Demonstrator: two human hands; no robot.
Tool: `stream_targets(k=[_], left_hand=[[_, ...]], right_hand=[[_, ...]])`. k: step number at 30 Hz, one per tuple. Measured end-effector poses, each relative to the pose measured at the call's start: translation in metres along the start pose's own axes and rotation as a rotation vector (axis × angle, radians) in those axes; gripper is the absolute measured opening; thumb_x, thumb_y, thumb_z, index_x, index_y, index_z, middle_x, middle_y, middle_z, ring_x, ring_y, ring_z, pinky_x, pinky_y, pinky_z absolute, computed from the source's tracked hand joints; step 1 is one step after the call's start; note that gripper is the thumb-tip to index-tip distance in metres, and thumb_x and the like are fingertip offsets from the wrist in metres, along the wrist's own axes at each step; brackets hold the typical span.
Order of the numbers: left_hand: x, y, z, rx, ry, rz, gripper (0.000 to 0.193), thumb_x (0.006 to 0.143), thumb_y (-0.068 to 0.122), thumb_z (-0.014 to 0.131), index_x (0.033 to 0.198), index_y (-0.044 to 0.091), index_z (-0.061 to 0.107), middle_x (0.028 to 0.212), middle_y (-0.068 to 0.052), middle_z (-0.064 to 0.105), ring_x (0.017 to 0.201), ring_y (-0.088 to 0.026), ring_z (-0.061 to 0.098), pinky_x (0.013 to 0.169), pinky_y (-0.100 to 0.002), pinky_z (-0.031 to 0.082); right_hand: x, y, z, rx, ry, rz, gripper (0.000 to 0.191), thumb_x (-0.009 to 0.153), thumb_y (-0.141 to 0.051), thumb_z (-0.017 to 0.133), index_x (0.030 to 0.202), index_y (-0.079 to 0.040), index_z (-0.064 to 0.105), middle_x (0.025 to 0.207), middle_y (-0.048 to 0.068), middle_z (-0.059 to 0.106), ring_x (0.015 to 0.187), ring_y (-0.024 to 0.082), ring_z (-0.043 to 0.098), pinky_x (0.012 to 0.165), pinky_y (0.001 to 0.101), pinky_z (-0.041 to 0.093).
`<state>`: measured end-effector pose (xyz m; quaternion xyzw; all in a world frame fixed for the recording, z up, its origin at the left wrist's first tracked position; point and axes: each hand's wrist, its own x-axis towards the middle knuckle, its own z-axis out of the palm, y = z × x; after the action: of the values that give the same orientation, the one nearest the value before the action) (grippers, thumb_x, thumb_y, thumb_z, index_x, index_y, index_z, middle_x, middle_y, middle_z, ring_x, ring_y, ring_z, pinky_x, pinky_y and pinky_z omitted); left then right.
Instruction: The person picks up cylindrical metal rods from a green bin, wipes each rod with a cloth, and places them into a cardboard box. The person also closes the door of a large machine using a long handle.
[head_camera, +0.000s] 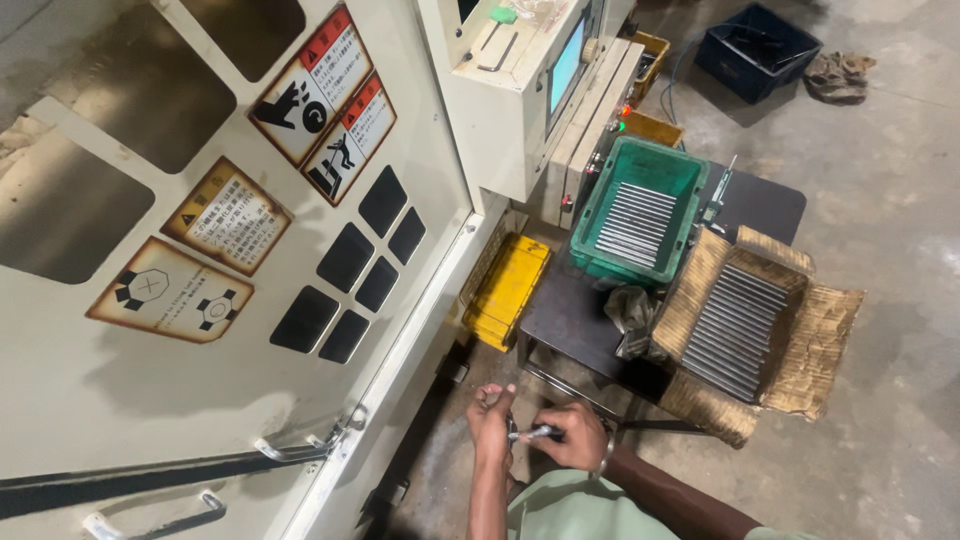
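Your left hand (492, 420) and right hand (575, 436) both pinch a short, thin silver metal rod (533, 433), low beside the dark desk (570, 315); it's probably stiff, light and slick, so grip near its ends

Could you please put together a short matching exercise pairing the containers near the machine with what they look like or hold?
Things:
1. green crate
2. cardboard box
3. yellow tray
4. dark blue bin

Descriptions:
A. on the floor beside the machine's base
B. flaps open, metal rods inside
C. far off on the concrete floor, next to a rag
D. plastic, on the dark table, metal rods inside

Pairs: 1-D, 2-B, 3-A, 4-C
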<state>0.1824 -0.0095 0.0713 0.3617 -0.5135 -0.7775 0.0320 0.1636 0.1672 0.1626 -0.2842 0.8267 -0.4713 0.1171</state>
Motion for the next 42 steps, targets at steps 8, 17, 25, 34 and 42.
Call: stream_targets(k=[8, 17, 25, 34, 42], left_hand=[[0.007, 0.005, -0.030, -0.254, -0.136, -0.348, 0.027, 0.096, 0.031, 0.069, 0.090, 0.011, 0.053, 0.053, 0.004, 0.036, 0.037, -0.008, 0.030, 0.034, -0.026, 0.017], [-0.028, 0.056, 0.007, -0.200, -0.253, -0.306, 0.021, 0.093, 0.022, 0.072, 0.091, 0.011, 0.055, 0.056, 0.004, 0.041, 0.038, -0.007, 0.033, 0.033, -0.024, 0.019], [-0.030, 0.051, 0.013, -0.064, -0.223, -0.264, 0.015, 0.091, 0.017, 0.072, 0.097, 0.007, 0.062, 0.063, 0.004, 0.047, 0.042, -0.004, 0.039, 0.035, -0.023, 0.021], [0.004, 0.012, -0.004, -0.026, -0.066, -0.085, 0.013, 0.089, 0.010, 0.074, 0.096, 0.008, 0.064, 0.063, 0.004, 0.048, 0.045, -0.006, 0.039, 0.040, -0.024, 0.025], [-0.003, 0.016, -0.016, -0.229, -0.064, -0.342, 0.017, 0.090, 0.024, 0.073, 0.095, 0.015, 0.059, 0.059, 0.007, 0.042, 0.043, -0.005, 0.036, 0.037, -0.023, 0.022]], right_hand=[[0.021, -0.019, -0.010, 0.107, -0.189, 0.094, 0.034, 0.092, -0.039, 0.075, 0.085, -0.006, 0.072, 0.069, 0.012, 0.067, 0.061, 0.027, 0.064, 0.060, 0.0375, 0.049], [0.032, -0.049, -0.032, 0.155, -0.296, 0.173, 0.021, 0.091, -0.033, 0.071, 0.098, -0.017, 0.083, 0.084, 0.007, 0.080, 0.077, 0.022, 0.076, 0.072, 0.0343, 0.055], [0.025, -0.023, -0.016, 0.127, -0.224, 0.121, 0.019, 0.092, -0.028, 0.075, 0.098, -0.010, 0.079, 0.081, 0.013, 0.075, 0.070, 0.026, 0.073, 0.064, 0.0361, 0.053], [0.009, -0.026, -0.017, 0.038, -0.173, -0.011, 0.023, 0.089, -0.028, 0.079, 0.085, -0.006, 0.073, 0.067, 0.016, 0.066, 0.061, 0.031, 0.065, 0.057, 0.0408, 0.047], [0.022, -0.026, -0.010, 0.245, -0.351, 0.113, 0.027, 0.097, -0.034, 0.069, 0.101, -0.007, 0.066, 0.087, 0.009, 0.075, 0.076, 0.028, 0.071, 0.069, 0.0366, 0.053]])
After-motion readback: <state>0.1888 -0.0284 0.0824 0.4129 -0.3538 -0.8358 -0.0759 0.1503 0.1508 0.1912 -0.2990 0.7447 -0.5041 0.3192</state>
